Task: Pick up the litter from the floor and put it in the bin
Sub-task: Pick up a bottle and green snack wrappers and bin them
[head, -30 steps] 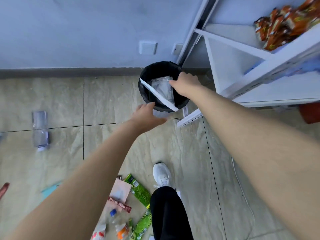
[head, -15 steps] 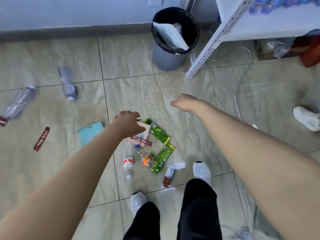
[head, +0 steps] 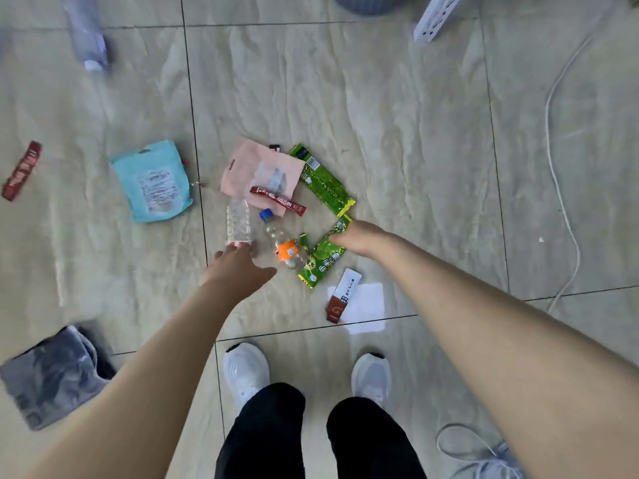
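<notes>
Two bare hands reach down over litter on the beige tiled floor. Left of the small clear plastic bottle with an orange label lies a crushed clear bottle with a red-and-white band; the left hand, fingers spread, touches its banded end (grasping nothing). Right of the orange-labelled bottle, the right hand rests its fingers on a green foil snack wrapper; its grip cannot be made out.
</notes>
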{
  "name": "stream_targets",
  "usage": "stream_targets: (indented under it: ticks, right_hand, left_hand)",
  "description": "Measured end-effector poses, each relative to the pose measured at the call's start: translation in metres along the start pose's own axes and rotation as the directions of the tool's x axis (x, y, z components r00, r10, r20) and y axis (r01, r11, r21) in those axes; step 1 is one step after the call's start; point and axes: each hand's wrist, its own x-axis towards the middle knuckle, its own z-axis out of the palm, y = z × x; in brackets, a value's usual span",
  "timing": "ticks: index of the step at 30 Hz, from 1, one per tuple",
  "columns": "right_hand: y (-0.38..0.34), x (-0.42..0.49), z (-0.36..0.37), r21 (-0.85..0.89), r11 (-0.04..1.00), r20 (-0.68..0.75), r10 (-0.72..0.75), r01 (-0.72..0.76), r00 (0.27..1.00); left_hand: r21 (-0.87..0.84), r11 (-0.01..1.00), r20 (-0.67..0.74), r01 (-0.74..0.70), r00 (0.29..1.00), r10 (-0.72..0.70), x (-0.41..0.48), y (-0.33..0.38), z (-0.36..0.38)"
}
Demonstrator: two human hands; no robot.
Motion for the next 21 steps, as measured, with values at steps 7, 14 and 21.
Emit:
stream_targets:
  ticks: [7,14,21]
  right_hand:
    - [0.057,0.113,0.097,0.376,0.908,0.010,0.197,-0.186,0.980]
    - [0.060,0.183,0.140,0.718,0.644,-0.071,0.444,-0.263,0.893]
    - [0.052,0.191,0.153,0.574,0.798,-0.251,0.383,-0.182,0.889]
  left_hand:
    - [-0.452,0.864,0.039,0.224,0.972,-0.231,0.099,0.005,0.099]
    - [-0.685,0.658,0.103,0.311,0.936,-0.336,0.182,0.021,0.139]
    - [-0.727,0.663,0.008,0.180,0.967,-0.254,0.183,0.008,0.149]
